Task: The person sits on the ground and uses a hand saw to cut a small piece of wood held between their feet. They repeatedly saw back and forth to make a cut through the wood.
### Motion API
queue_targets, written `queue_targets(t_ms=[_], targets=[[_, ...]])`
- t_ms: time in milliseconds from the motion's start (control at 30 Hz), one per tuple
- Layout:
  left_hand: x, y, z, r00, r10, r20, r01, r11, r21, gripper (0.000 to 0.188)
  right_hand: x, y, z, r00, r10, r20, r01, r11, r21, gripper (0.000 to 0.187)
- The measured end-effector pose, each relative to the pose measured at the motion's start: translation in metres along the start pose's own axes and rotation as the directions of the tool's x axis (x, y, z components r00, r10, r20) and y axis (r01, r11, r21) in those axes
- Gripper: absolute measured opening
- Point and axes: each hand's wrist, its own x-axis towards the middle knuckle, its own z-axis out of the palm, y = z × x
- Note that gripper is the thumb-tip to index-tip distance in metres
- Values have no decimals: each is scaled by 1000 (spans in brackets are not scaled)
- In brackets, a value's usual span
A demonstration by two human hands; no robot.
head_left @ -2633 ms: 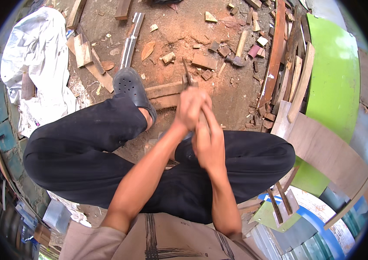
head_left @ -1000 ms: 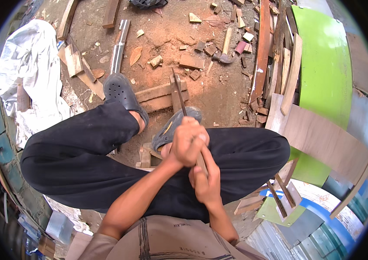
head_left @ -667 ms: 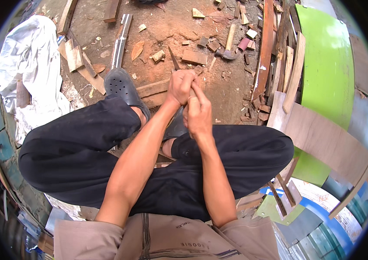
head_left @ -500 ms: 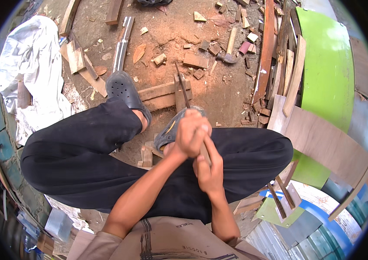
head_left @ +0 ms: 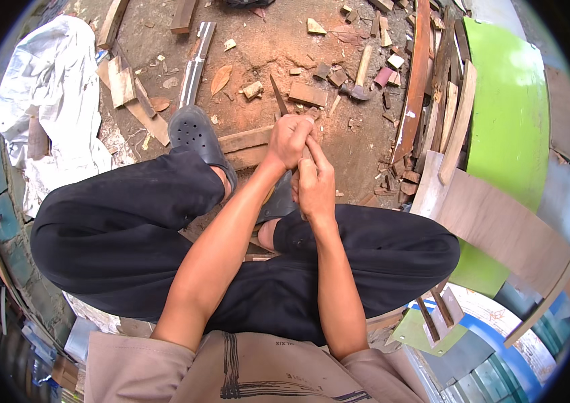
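Observation:
Both of my hands are closed, one ahead of the other, on a long tool. Its narrow, dark, tapering blade point(head_left: 277, 95) points away from me, and its teeth or edge are too small to tell. My left hand point(head_left: 291, 140) grips at the base of the blade. Just behind and to its right, my right hand point(head_left: 316, 187) wraps around the rear part, which looks like a wooden handle and is mostly hidden. Beyond my feet lies a wooden block point(head_left: 248, 141), partly covered by my left hand and forearm. A dark clog point(head_left: 275, 205) shows under my hands.
Wood offcuts point(head_left: 308, 94) and a hammer point(head_left: 360, 77) lie on the dirt ahead. Long boards point(head_left: 414, 87) and a green sheet point(head_left: 505, 114) line the right. A white cloth point(head_left: 50, 101) is at the left, near a striped metal bar point(head_left: 194, 70).
My two hands have moved forward together, away from my body, with the tool. The blade's tip reaches farther out, and less of the blade shows.

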Motion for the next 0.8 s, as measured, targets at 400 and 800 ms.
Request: queue_targets(t_ms=[400, 800], targets=[[3, -11, 1, 990, 115, 80, -124, 986, 114, 38, -11, -10, -2, 999, 41, 35, -44, 996, 79, 56], [-9, -15, 6, 988, 142, -59, -126, 968, 218, 32, -6, 23, -5, 999, 27, -29, -26, 999, 27, 53]])
